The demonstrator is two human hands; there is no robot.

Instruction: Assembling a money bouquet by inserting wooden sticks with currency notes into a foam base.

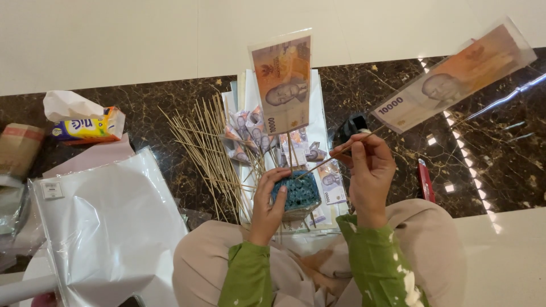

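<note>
My left hand grips a blue foam ball over my lap. One thin wooden stick rises from the ball with a banknote in clear wrap fixed upright at its top. My right hand pinches a second wooden stick whose lower tip touches the ball. That stick slants up to the right and carries another wrapped banknote. Both sleeves are green.
Several loose wooden sticks lie fanned on the dark marble floor, beside folded banknotes on white sheets. Clear plastic wrap lies at left, with a tissue pack and a cardboard box. A red cutter lies at right.
</note>
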